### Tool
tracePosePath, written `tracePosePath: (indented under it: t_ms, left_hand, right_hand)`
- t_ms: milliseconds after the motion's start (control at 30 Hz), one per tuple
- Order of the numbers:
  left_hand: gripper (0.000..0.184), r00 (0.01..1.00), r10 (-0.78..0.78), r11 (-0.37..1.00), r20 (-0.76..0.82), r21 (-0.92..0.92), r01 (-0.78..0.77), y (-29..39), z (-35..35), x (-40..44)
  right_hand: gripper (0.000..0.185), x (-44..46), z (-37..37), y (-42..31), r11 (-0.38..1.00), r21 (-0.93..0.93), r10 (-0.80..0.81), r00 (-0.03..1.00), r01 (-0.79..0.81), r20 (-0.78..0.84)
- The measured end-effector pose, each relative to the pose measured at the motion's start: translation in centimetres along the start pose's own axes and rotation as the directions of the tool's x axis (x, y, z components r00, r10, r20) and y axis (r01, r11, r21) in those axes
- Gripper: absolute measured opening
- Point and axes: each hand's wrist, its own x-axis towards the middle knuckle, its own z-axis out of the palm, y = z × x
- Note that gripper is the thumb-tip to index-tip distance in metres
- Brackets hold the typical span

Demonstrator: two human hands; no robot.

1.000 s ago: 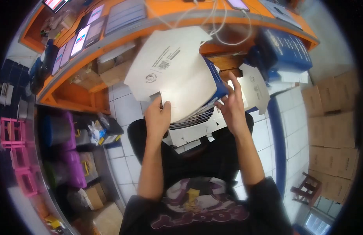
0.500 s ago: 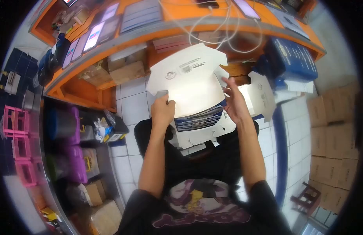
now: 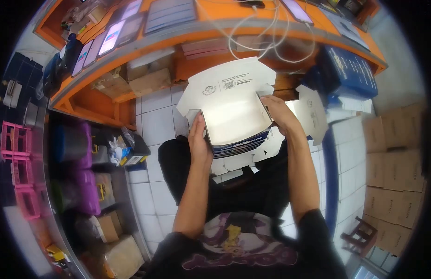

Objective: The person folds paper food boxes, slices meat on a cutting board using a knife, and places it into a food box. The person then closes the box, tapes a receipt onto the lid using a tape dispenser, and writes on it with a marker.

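White-lined cardboard box (image 3: 234, 123), printed flap (image 3: 231, 83) up, its opposite sides in the grip of both hands (image 3: 200, 144).

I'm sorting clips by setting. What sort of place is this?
Probably a small shop's counter area, perhaps for takeaway food: there's an open printed carton, an orange counter with phones on it, and stacked brown boxes.
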Motion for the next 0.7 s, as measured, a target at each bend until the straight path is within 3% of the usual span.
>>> tracePosePath:
  t_ms: [100,367,700]
  left_hand:
    - [0.045,0.99,-0.032,0.999,-0.136,0.033,0.036,0.3,0.7,-0.1]
    - [0.039,0.98,-0.035,0.999,-0.195,-0.03,0.03,0.8,0.9,-0.2]
    - [0.036,0.982,-0.066,0.994,-0.176,-0.094,0.05,1.0,1.3,0.2]
  right_hand:
    - [0.051,-1.2,0.3,-2.2,1.0,-0.002,0.03,0.999,-0.03,0.02]
    - [0.056,-0.8,-0.8,-1.6,0.992,0.029,0.119,0.979,-0.126,0.163]
    - [0.045,1.8,0.0,-2.3,0.969,-0.204,0.159,0.985,-0.142,0.069]
